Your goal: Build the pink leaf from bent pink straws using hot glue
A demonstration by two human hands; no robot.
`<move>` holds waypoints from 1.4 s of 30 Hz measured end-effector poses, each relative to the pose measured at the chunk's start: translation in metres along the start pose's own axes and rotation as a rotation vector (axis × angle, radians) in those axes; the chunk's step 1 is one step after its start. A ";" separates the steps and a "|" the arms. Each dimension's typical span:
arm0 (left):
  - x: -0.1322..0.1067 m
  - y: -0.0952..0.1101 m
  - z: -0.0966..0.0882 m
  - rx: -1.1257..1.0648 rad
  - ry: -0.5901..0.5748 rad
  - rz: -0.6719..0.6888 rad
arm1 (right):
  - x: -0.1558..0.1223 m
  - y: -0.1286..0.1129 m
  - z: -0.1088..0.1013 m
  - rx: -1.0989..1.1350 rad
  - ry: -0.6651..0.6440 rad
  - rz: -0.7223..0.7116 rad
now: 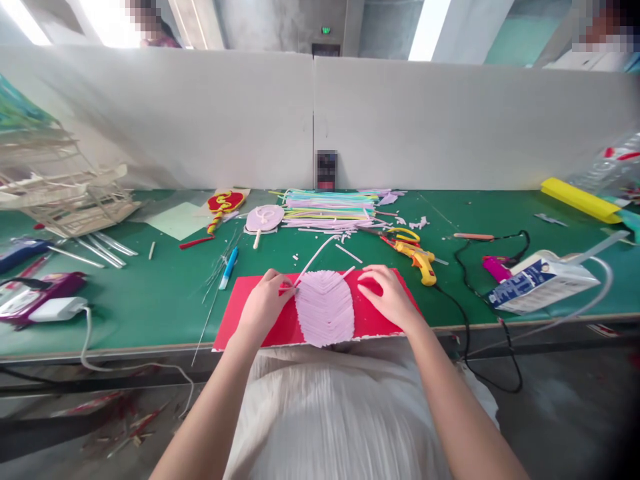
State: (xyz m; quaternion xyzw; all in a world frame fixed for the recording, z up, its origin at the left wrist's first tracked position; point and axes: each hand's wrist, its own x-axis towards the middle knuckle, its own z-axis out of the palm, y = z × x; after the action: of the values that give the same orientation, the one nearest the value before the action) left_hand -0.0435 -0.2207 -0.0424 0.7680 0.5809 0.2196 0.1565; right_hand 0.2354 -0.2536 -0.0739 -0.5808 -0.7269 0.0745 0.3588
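A lilac leaf shape point(326, 310), built from slanted rows of fuzzy strips, lies on a red board point(235, 310) at the table's front edge. At its upper left, my left hand point(267, 297) is closed in a pinch on the lower end of a lilac pipe cleaner point(319, 257), which slants up to the right. My right hand point(385, 293) hovers by the leaf's right edge, thumb and forefinger apart with nothing between them. A short strip end point(349, 272) sticks out of the leaf near those fingertips.
Coloured pipe cleaners point(325, 210) lie in a pile behind the board. A yellow glue gun point(417, 260), pliers point(400, 237) and a blue pen point(229, 267) surround it. A carton point(545, 283) stands right; a power strip point(45, 300) lies left. White panels point(200, 120) close the back.
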 end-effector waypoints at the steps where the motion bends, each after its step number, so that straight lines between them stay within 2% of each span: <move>1: -0.001 0.000 0.001 -0.005 0.009 0.003 | -0.001 -0.002 0.000 0.019 -0.029 -0.033; 4: -0.001 0.000 0.003 -0.007 0.022 0.000 | -0.004 -0.005 0.000 0.042 -0.095 -0.030; 7: -0.001 0.000 0.001 -0.032 0.055 -0.002 | -0.005 -0.005 0.001 0.050 -0.108 0.005; 11: -0.003 0.010 -0.007 -0.090 0.251 0.013 | -0.003 -0.003 0.002 0.075 -0.070 0.015; 13: -0.005 0.019 -0.008 -0.109 0.310 0.046 | -0.001 -0.002 0.001 0.097 -0.019 0.016; 15: -0.007 0.029 -0.006 -0.117 0.295 0.123 | 0.000 -0.001 0.001 0.136 0.064 0.050; 18: -0.009 0.041 0.007 -0.097 0.204 0.252 | 0.003 -0.001 0.001 0.268 0.194 0.185; 20: -0.009 0.044 0.017 -0.077 0.143 0.300 | 0.004 -0.003 0.001 0.363 0.213 0.268; 22: -0.009 0.043 0.026 -0.060 0.103 0.323 | 0.006 -0.008 0.002 0.395 0.172 0.293; 26: -0.010 0.039 0.034 -0.044 0.096 0.310 | 0.009 -0.020 0.002 0.346 0.051 0.250; 32: -0.012 0.038 0.035 -0.089 0.104 0.281 | 0.014 -0.032 0.005 0.416 -0.032 0.417; 35: -0.012 0.038 0.036 -0.107 0.085 0.282 | 0.016 -0.035 0.010 0.548 0.005 0.451; 38: -0.013 0.036 0.034 -0.135 0.078 0.269 | 0.019 -0.036 0.015 0.661 0.114 0.506; 42: -0.016 0.030 0.028 -0.131 0.132 0.168 | 0.023 -0.035 0.021 0.712 0.178 0.516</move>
State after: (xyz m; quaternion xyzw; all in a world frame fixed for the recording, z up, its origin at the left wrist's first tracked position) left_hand -0.0077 -0.2441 -0.0541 0.7859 0.5081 0.3194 0.1490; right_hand 0.1930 -0.2371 -0.0610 -0.5875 -0.4536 0.3567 0.5673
